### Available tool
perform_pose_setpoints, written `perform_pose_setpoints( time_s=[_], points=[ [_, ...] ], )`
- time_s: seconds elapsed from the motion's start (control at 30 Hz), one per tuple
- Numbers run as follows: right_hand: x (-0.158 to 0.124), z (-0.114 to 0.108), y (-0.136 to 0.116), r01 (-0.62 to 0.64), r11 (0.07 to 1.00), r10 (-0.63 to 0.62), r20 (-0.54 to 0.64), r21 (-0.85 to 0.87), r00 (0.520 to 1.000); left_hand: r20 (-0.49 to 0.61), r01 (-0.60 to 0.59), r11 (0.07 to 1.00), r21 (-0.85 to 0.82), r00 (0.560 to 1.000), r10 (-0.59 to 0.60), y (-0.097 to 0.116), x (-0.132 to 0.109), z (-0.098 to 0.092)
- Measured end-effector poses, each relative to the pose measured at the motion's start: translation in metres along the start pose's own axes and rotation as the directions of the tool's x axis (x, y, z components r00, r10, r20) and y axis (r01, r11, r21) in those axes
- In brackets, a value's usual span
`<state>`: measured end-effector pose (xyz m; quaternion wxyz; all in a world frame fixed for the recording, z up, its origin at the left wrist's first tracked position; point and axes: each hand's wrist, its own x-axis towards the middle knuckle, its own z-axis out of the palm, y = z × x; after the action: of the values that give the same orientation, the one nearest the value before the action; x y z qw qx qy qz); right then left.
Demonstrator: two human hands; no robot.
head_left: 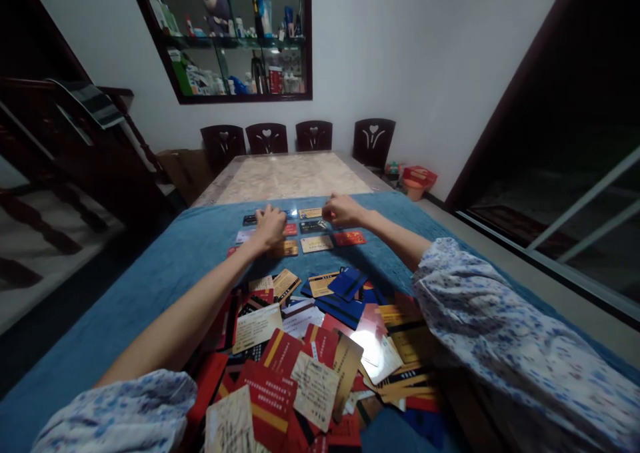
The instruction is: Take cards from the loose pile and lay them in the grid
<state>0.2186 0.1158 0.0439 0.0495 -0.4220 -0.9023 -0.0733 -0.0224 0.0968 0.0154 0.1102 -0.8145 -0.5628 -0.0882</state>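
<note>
Small plastic cards lie in short rows on the blue cloth. My left hand [271,227] is over the left part of these rows, fingers bent down and somewhat apart, beside a dark card [249,220] and partly covering a blue card. At the right end of the far row, my right hand [344,210] is curled closed beside a tan card [310,213]; its fingertips are hidden. Between the hands lies a black card [313,226]. Nearer me are a cream card [317,243] and a red card [350,238]. A loose heap of overlapping cards [280,353] spreads below my forearms.
Blue cloth [165,266] covers the near part of a long marble-topped table [285,173]. Several dark chairs [374,141] stand at its far end. A wall shelf [235,40] holds bottles and a plush toy. Beyond the table's right side is a red bag [420,175].
</note>
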Motion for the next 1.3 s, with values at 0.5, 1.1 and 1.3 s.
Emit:
perform_pose_setpoints(
  time_s=[0.5, 1.1, 1.3],
  points=[
    [-0.086, 0.006, 0.006, -0.029, 0.998, 0.032, -0.038, 0.062, 0.999, -0.038, -0.134, 0.989, -0.069, 0.991, 0.131, 0.051, -0.039, 0.000],
    [-0.181, 0.022, -0.007, 0.019, 0.987, 0.009, -0.177, 0.160, 0.984, -0.038, -0.254, 0.947, -0.195, 0.967, 0.251, 0.123, -0.086, -0.014],
    [-0.217, 0.021, -0.009, 0.066, 0.975, -0.034, -0.150, 0.213, 0.988, -0.051, -0.346, 0.910, -0.229, 0.938, 0.344, 0.148, -0.101, -0.021]
  ],
)
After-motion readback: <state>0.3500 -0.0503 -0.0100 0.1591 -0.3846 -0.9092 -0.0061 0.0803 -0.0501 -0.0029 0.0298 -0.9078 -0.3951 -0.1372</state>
